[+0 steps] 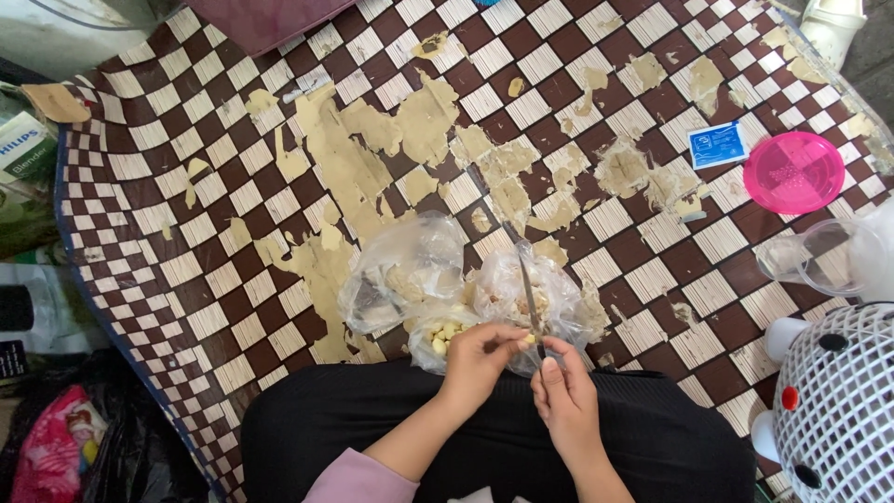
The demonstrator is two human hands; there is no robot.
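**Knife at work over the bags**

The right hand (565, 396) is closed around the handle of a knife (530, 296), thumb laid along it. The left hand (480, 356) pinches a small pale clove (528, 341) at the fingertips, right against the blade's base. Best kept slow here: short strokes, blade turned away from the pinching fingers. The knife's long axis runs nearly straight away from the person, tip pointing up over the clear plastic bags (438, 279), which sit at the near edge of the checkered mat (233, 196). Off right, a pink lid (793, 171).
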